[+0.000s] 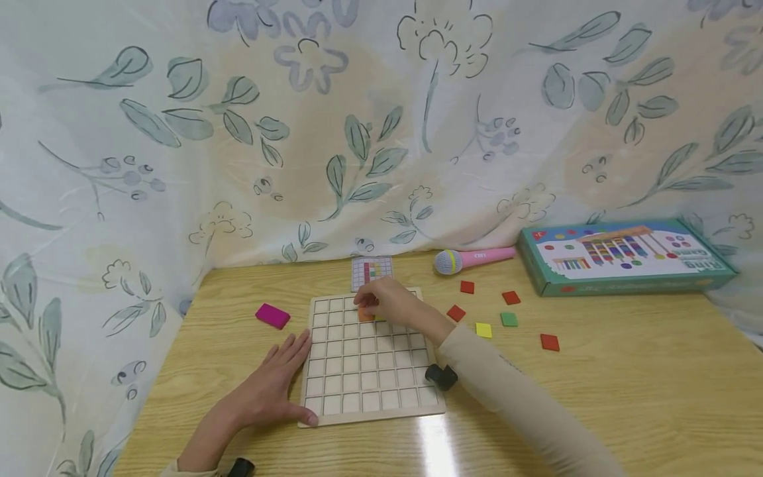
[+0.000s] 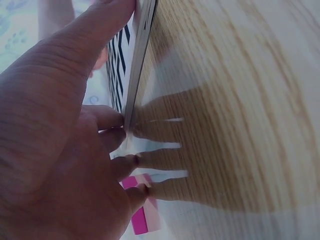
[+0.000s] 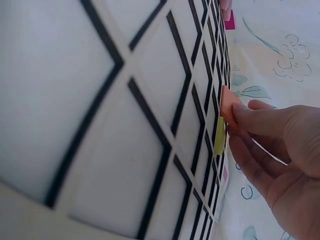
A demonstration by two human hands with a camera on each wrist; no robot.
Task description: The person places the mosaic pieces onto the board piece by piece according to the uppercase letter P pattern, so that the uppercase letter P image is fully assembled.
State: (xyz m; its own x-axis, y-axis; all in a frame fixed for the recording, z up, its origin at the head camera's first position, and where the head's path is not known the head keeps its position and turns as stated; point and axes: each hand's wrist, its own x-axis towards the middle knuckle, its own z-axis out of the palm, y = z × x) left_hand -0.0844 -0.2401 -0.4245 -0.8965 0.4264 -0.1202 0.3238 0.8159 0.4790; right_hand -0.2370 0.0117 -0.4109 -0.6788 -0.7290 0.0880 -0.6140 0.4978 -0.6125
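A wooden grid board [image 1: 334, 368] lies on the table. Over its far rows, my right hand [image 1: 390, 303] pinches an orange square tile [image 3: 229, 104] between thumb and fingers; the tile stands tilted against the grid in the right wrist view. Beside it a yellow tile [image 3: 219, 135] sits in a cell, mostly hidden by the hand in the head view. My left hand [image 1: 271, 384] rests at the board's left edge with fingers extended, its thumb at the near corner. Behind the board is a small printed card [image 1: 386, 266] showing a grid with coloured squares, partly covered by the right hand.
A magenta block [image 1: 272, 316] lies left of the board. To the right are several loose red tiles [image 1: 550, 342], a green tile [image 1: 509, 319] and a yellow tile [image 1: 483, 330]. Farther back lie a pink microphone [image 1: 477, 258] and a green game box [image 1: 628, 255], before a floral cloth [image 1: 369, 79].
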